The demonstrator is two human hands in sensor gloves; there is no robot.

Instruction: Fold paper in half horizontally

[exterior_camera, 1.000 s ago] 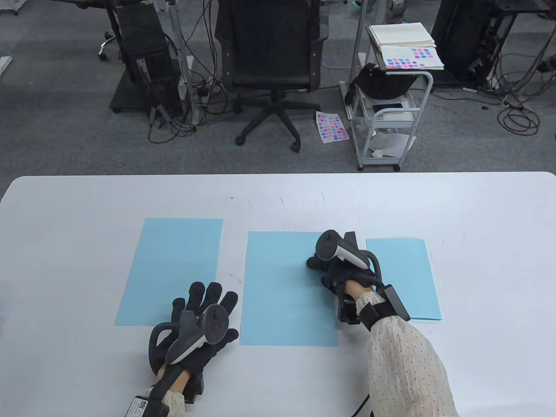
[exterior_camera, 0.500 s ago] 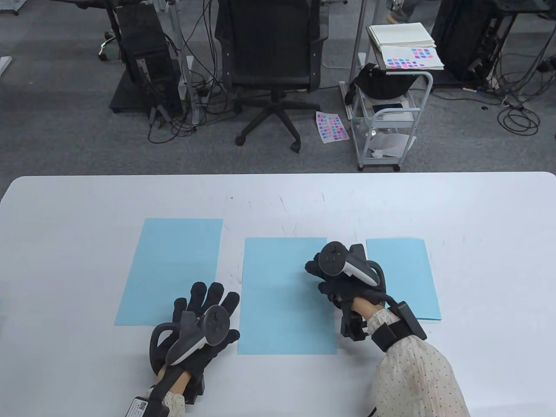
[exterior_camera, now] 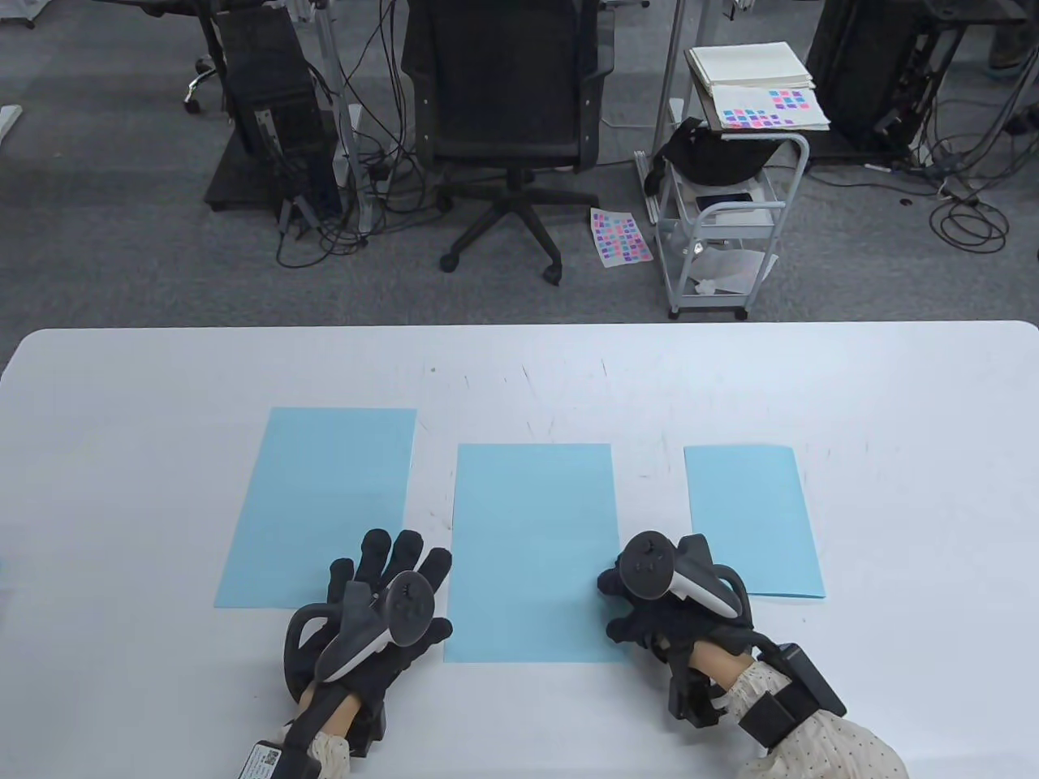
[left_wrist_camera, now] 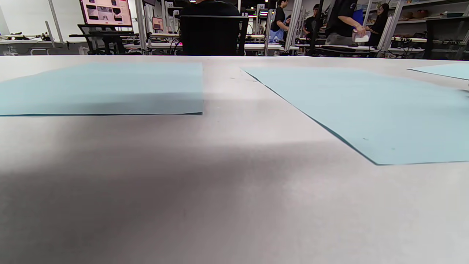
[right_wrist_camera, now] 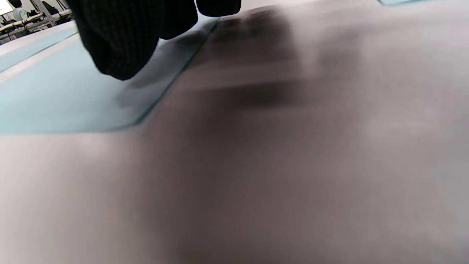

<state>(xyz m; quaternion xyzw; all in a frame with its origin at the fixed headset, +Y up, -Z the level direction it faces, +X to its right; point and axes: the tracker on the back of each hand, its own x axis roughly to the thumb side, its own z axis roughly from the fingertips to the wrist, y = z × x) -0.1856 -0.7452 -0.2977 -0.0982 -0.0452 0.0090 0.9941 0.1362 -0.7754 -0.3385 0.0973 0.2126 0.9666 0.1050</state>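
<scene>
Three light blue sheets lie on the white table. The middle paper lies flat and unfolded. My right hand sits at its right edge near the front right corner, fingers curled, gripping nothing. In the right wrist view its fingertips hang just over that paper's corner. My left hand lies flat with fingers spread on the front right corner of the left paper, just left of the middle paper. The left wrist view shows the left paper and the middle paper, no fingers.
A narrower blue sheet lies to the right of my right hand, and its edge shows in the left wrist view. Beyond the table's far edge stand an office chair and a small white cart.
My right hand drew the middle paper slightly toward me, then slid back along its right edge to the front right corner. My left hand barely moved.
</scene>
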